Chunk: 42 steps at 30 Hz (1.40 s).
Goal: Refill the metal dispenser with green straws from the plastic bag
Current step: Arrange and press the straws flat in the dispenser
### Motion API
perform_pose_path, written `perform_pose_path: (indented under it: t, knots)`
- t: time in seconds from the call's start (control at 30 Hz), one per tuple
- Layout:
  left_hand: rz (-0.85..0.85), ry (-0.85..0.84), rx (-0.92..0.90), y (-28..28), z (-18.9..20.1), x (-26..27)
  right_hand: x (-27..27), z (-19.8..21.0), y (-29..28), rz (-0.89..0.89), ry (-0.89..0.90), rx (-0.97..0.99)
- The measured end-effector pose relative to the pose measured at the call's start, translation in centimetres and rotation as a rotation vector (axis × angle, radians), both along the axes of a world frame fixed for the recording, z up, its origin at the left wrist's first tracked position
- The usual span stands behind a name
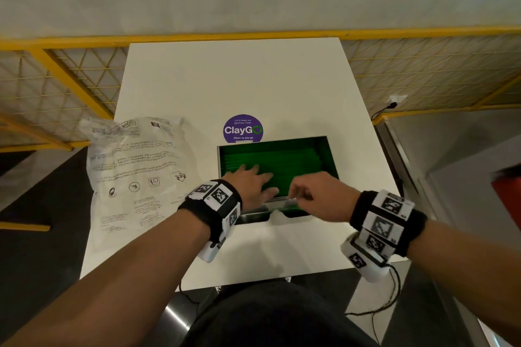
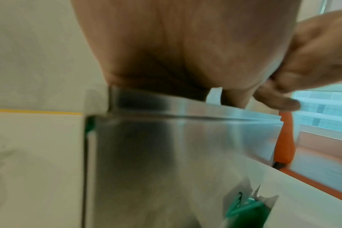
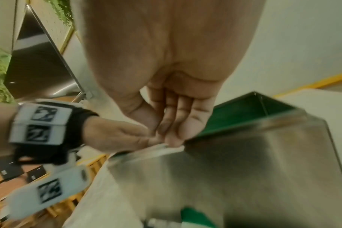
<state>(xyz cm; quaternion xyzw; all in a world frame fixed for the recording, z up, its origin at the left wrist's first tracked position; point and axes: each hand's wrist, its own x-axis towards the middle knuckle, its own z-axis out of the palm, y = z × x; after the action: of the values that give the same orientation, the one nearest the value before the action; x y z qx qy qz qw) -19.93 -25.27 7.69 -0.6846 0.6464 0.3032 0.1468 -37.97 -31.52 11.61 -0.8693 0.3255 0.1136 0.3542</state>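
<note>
Straws (image 1: 282,160), green plastic, are lying left-to-right inside the open metal dispenser (image 1: 332,160) just ahead of you. Your left hand (image 1: 251,182) is pressing flat on them; your right hand (image 1: 313,194) is pinching something at the near rim. The crumpled clear plastic bag (image 1: 135,166) is sitting left. The purple sticker (image 1: 243,129) is reading "ClayGo".

The head view looks steeply down from above onto the white table (image 1: 253,79), taking in both forearms and the open metal dispenser (image 1: 329,155). The left wrist view sits very close and low against the dispenser's steel front (image 2: 166,146), looking up along the palm (blurred). The right wrist view, equally close, faces along its own palm toward the left hand (image 3: 115,135). All three share the dispenser's near rim.
</note>
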Motion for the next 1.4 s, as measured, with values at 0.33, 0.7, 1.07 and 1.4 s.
perform_pose_path:
  t: [0.33,0.7,1.07,1.4]
  knots:
    - [-0.013,-0.021,0.048,0.8,0.0,-0.3,-1.9,-8.4,1.9,0.172,0.526,0.015]
    - [-0.014,-0.034,0.047,0.9,-0.2,-0.3,-2.7,-11.2,3.4,0.216,0.644,-0.083]
    - [-0.011,-0.025,0.032,0.9,-0.3,-0.2,-3.9,-10.7,2.0,0.057,0.714,-0.121]
    - [-0.002,-0.011,0.034,0.8,-0.1,-0.2,-2.9,-9.3,2.0,0.090,0.731,-0.304]
